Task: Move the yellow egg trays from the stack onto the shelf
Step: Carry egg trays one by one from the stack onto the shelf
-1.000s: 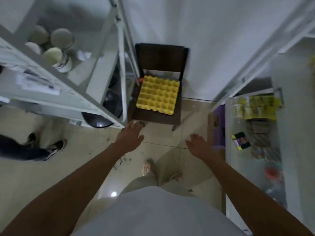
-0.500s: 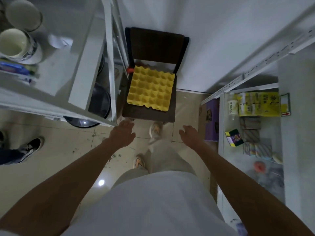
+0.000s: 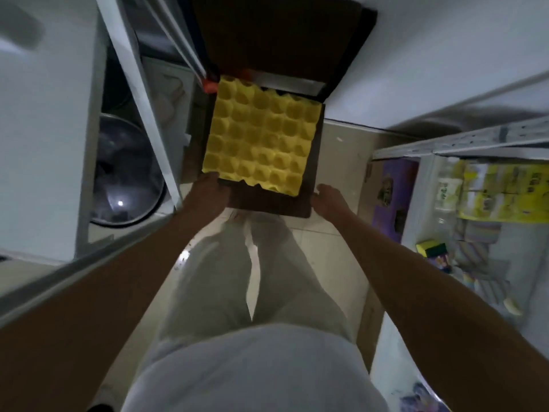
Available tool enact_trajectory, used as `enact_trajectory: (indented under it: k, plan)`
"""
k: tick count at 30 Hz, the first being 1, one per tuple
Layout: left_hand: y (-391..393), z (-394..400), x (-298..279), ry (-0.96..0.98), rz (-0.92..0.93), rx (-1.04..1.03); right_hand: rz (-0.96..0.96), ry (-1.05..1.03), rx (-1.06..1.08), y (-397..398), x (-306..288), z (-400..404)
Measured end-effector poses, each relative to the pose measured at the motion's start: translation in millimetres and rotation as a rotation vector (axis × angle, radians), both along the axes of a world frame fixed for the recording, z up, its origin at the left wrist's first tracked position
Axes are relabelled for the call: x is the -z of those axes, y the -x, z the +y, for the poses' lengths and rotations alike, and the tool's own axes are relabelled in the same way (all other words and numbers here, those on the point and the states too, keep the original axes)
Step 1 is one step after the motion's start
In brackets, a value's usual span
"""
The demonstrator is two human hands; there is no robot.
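A stack of yellow egg trays [image 3: 260, 138] lies on the seat of a dark wooden chair [image 3: 282, 55] against the white wall. My left hand [image 3: 208, 193] is at the stack's near left corner, fingers touching its edge; whether it grips is unclear. My right hand [image 3: 328, 200] hovers at the seat's near right corner, fingers apart, a little off the trays. Both arms reach forward over my legs.
A white metal shelf unit [image 3: 139, 93] stands on the left with a large steel bowl [image 3: 124, 171] on a lower level. Another white shelf [image 3: 475, 144] on the right carries yellow packets [image 3: 502, 188], sponges and small goods. A purple box [image 3: 392, 191] sits between.
I have stepped closer to the chair, and both hands have moved forward from above the floor to the front edge of the tray stack and seat.
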State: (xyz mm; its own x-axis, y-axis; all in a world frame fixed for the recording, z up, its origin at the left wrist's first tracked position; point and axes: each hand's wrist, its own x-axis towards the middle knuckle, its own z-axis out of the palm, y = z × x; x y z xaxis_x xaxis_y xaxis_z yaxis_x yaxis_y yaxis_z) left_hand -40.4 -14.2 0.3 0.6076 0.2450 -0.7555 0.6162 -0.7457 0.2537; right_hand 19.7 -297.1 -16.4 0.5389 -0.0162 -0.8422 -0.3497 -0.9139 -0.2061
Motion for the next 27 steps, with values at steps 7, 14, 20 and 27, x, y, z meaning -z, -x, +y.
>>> enact_trajectory:
  k: [7,14,20,27]
  plan:
    - [-93,24,75,-0.145,-0.061,-0.059,-0.172,-0.006,0.581,-81,98,48]
    - [-127,50,126,-0.151,-0.048,-0.284,-0.278,0.041,0.611,-78,126,69]
    - [-129,53,137,-0.145,-0.068,-0.368,-0.347,0.155,0.614,-72,132,60]
    - [-124,66,134,-0.03,0.019,-0.582,-0.327,0.051,0.675,-76,130,49]
